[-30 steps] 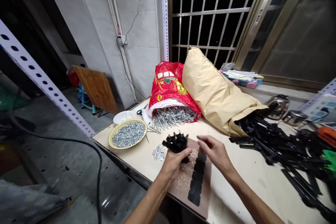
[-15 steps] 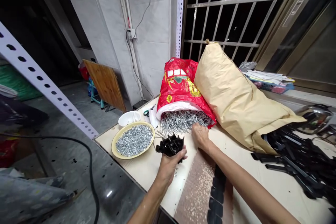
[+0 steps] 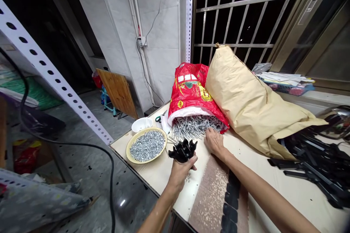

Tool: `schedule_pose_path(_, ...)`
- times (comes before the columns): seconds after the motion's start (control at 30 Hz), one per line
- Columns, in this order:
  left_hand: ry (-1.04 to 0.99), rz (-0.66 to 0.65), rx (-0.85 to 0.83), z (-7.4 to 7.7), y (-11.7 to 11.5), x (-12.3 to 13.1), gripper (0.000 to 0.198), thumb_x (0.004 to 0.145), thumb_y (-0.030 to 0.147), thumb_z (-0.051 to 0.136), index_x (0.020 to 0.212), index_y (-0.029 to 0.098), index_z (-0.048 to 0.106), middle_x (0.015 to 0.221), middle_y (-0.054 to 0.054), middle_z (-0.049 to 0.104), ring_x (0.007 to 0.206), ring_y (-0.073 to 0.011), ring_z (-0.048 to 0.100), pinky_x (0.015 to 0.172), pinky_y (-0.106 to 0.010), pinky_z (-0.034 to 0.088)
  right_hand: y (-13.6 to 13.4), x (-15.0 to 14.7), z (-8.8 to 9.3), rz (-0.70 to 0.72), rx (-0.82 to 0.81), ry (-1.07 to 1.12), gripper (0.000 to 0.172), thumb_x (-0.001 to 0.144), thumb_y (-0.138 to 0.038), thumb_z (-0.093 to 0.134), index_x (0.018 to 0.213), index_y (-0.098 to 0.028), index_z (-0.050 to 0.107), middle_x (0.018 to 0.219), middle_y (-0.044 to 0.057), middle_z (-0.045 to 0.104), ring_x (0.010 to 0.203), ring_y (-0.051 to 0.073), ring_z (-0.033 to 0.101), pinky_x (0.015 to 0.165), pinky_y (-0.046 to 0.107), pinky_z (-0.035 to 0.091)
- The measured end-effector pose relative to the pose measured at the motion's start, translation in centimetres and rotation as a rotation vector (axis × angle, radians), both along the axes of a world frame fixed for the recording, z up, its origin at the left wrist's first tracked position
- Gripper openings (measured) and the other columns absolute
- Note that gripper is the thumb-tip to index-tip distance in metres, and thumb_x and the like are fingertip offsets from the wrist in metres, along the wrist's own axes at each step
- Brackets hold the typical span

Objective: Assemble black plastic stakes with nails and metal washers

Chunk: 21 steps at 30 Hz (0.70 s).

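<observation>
My left hand [image 3: 181, 170] is closed round a bunch of black plastic pieces [image 3: 183, 149], held upright over the table. My right hand [image 3: 215, 142] reaches to the mouth of the red bag [image 3: 191, 91], its fingers bent down among the long silver nails [image 3: 191, 128] that spill out of it. Whether those fingers hold a nail is hidden. A yellow plate of small silver nuts [image 3: 146, 145] sits just left of my left hand.
A tan paper sack [image 3: 251, 105] lies right of the red bag, with black plastic strips [image 3: 314, 164] heaped at the right. A brown board [image 3: 216, 196] with black pieces lies near me. White bowl [image 3: 141, 124], scissors [image 3: 160, 117], table edge at left.
My right hand left the brown board and reached forward to the nails at the red bag. My left hand kept the black pieces and moved slightly forward. The camera view shifted.
</observation>
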State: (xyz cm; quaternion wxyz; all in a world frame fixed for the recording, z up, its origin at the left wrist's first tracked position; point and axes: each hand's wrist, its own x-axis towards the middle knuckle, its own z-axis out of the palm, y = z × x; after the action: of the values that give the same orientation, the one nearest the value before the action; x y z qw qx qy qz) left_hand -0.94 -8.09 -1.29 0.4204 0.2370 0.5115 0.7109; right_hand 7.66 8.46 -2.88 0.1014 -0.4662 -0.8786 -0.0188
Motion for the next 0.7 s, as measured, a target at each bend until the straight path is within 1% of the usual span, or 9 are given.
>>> schedule_pose_path(0.07, -0.013, 0.032, 0.011, -0.1, -0.1, -0.1, 0.033, 0.057, 0.025, 0.080, 0.086, 0.015, 0.069, 0.091, -0.007, 0.065, 0.070, -0.0160, 0.057, 0.041, -0.020, 0.044, -0.8, 1.1, 0.8, 0.002, -0.002, 0.043, 0.020, 0.086, -0.016, 0.041, 0.096, -0.014, 0.057, 0.098, 0.012, 0.059, 0.088, 0.023, 0.056, 0.066, 0.029, 0.040)
schedule_pose_path(0.13, -0.027, 0.067, 0.009, -0.1, -0.1, -0.3, 0.036, 0.055, 0.024, 0.080, 0.087, 0.016, 0.068, 0.098, -0.007, 0.064, 0.070, -0.0154, 0.057, 0.038, -0.018, 0.041, -1.8, 2.7, 1.8, 0.022, -0.010, 0.082, 0.020, 0.090, -0.019, 0.038, 0.098, -0.017, 0.056, 0.092, 0.007, 0.061, 0.082, 0.019, 0.057, 0.064, 0.026, 0.040)
schedule_pose_path(0.23, -0.029, 0.079, 0.008, -0.1, -0.2, -0.5, 0.038, 0.054, 0.023, 0.081, 0.088, 0.015, 0.066, 0.102, -0.009, 0.063, 0.071, -0.0155, 0.057, 0.039, -0.018, 0.040, -2.9, 5.6, 3.9, 0.177, 0.033, 0.293, 0.023, 0.094, -0.027, 0.035, 0.101, -0.021, 0.057, 0.093, 0.002, 0.063, 0.083, 0.015, 0.058, 0.071, 0.024, 0.042)
schedule_pose_path(0.3, -0.024, 0.067, 0.017, -0.2, -0.1, -0.7, 0.038, 0.054, 0.024, 0.081, 0.087, 0.015, 0.066, 0.101, -0.009, 0.063, 0.071, -0.0155, 0.056, 0.039, -0.018, 0.040, -3.3, 7.3, 5.4, 0.305, 0.095, 0.451, 0.026, 0.095, -0.031, 0.036, 0.105, -0.022, 0.058, 0.097, 0.004, 0.063, 0.088, 0.016, 0.057, 0.076, 0.026, 0.043)
schedule_pose_path(0.33, -0.020, 0.055, 0.020, -0.3, -0.1, -0.7, 0.037, 0.055, 0.024, 0.081, 0.087, 0.015, 0.066, 0.101, -0.009, 0.062, 0.070, -0.0153, 0.056, 0.040, -0.019, 0.040, -3.5, 8.0, 6.1, 0.357, 0.121, 0.488, 0.027, 0.095, -0.031, 0.036, 0.105, -0.022, 0.059, 0.097, 0.004, 0.063, 0.089, 0.017, 0.057, 0.077, 0.027, 0.043)
schedule_pose_path(0.47, -0.016, 0.003, 0.034, -0.6, 0.0, -0.6, 0.038, 0.057, 0.024, 0.080, 0.090, 0.014, 0.065, 0.100, -0.009, 0.061, 0.070, -0.0147, 0.056, 0.041, -0.019, 0.040, -3.8, 9.2, 8.9, 0.470, 0.137, 0.397, 0.027, 0.094, -0.031, 0.038, 0.101, -0.024, 0.063, 0.092, 0.005, 0.063, 0.088, 0.019, 0.055, 0.077, 0.029, 0.043)
schedule_pose_path(0.53, -0.028, -0.013, 0.056, -0.4, -0.1, -0.5, 0.038, 0.058, 0.024, 0.079, 0.091, 0.014, 0.063, 0.098, -0.009, 0.061, 0.074, -0.0164, 0.057, 0.042, -0.020, 0.041, -4.0, 9.3, 10.1, 0.478, 0.145, 0.388, 0.028, 0.095, -0.032, 0.037, 0.100, -0.024, 0.063, 0.090, 0.004, 0.063, 0.085, 0.018, 0.055, 0.075, 0.028, 0.042)
schedule_pose_path(0.63, -0.074, -0.036, 0.083, 0.3, -0.2, -0.4, 0.038, 0.060, 0.023, 0.079, 0.092, 0.015, 0.061, 0.089, -0.007, 0.060, 0.080, -0.0200, 0.059, 0.043, -0.020, 0.040, -4.2, 9.3, 11.7, 0.463, 0.191, 0.408, 0.029, 0.096, -0.033, 0.036, 0.100, -0.022, 0.062, 0.089, 0.005, 0.063, 0.081, 0.016, 0.055, 0.072, 0.027, 0.042)
schedule_pose_path(0.7, -0.098, -0.044, 0.099, 0.6, -0.3, -0.3, 0.038, 0.059, 0.024, 0.079, 0.092, 0.016, 0.060, 0.087, -0.006, 0.060, 0.082, -0.0210, 0.060, 0.043, -0.020, 0.039, -4.3, 9.1, 12.5, 0.502, 0.197, 0.349, 0.027, 0.095, -0.031, 0.037, 0.098, -0.022, 0.063, 0.086, 0.004, 0.063, 0.080, 0.016, 0.055, 0.069, 0.025, 0.040)
